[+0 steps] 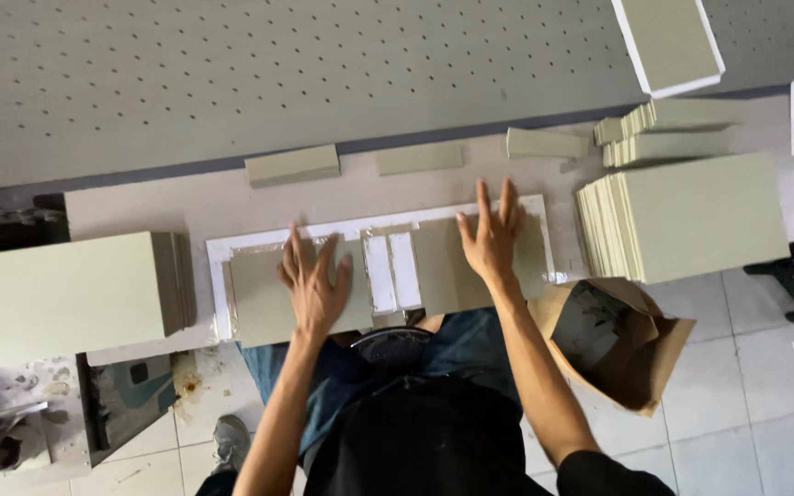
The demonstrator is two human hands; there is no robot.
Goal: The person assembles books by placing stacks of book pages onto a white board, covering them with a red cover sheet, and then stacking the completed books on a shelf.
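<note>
With fingers spread and gripping nothing, our left hand [312, 287] and right hand [491, 241] press two grey boards [259, 303] flat onto the white sheet [380, 226], seemingly to bond them.

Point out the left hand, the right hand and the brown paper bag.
left hand [312, 285], head view, back of the hand
right hand [489, 241], head view, back of the hand
brown paper bag [650, 354], head view, its outer side

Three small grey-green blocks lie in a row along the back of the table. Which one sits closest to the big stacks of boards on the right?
The rightmost block. It almost reaches the fanned stacks; the other two lie further left, apart.
</note>
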